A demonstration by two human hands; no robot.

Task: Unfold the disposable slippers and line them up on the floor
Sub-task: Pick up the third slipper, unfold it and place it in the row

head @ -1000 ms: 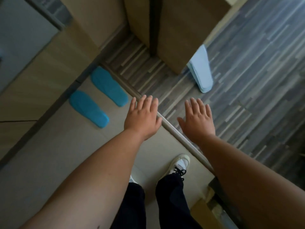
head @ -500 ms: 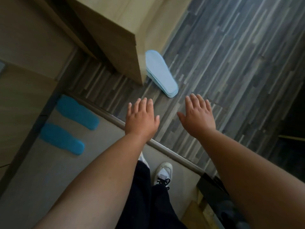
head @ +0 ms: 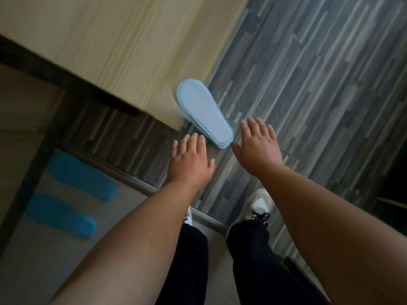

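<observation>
A flat stack of pale blue folded slippers (head: 203,111) lies on the dark striped wood floor, against the corner of a light wooden cabinet (head: 123,47). My left hand (head: 189,160) hovers just below and left of the stack, fingers spread, holding nothing. My right hand (head: 258,146) is just right of the stack's near end, palm down and empty, thumb close to the stack's tip. Two darker blue slippers (head: 82,176) (head: 61,214) lie side by side on the grey floor at the left.
A metal threshold strip (head: 143,186) divides the grey floor from the wood floor. My white sneaker (head: 257,205) stands on the wood side; my dark trousers fill the bottom centre. A dark object sits at the right edge (head: 394,194).
The view has swung right and closer to the pale stack. Both hands have advanced from the threshold to either side of the stack's near end. My foot has stepped onto the wood floor.
</observation>
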